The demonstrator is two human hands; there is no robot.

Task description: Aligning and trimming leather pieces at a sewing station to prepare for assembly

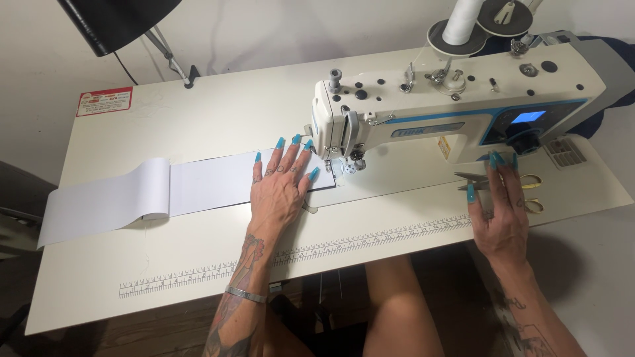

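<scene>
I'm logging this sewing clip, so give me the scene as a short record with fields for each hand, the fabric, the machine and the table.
left hand: flat on the white fabric strip, fingers spread, by the needle
right hand: on the scissors, grip unclear
fabric: long strip, one fold, running left off the table
machine: white, blue trim, thread cone on top
table: white, ruler along front edge

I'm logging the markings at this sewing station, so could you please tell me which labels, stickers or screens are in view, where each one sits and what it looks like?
Sticker: far left corner of the white table, rectangular, red and white.
Screen: right end of the sewing machine, small lit blue rectangle in a blue-edged panel.
Label: machine's front face, small, yellow and red.
Nameplate: machine arm, long blue strip.
</scene>
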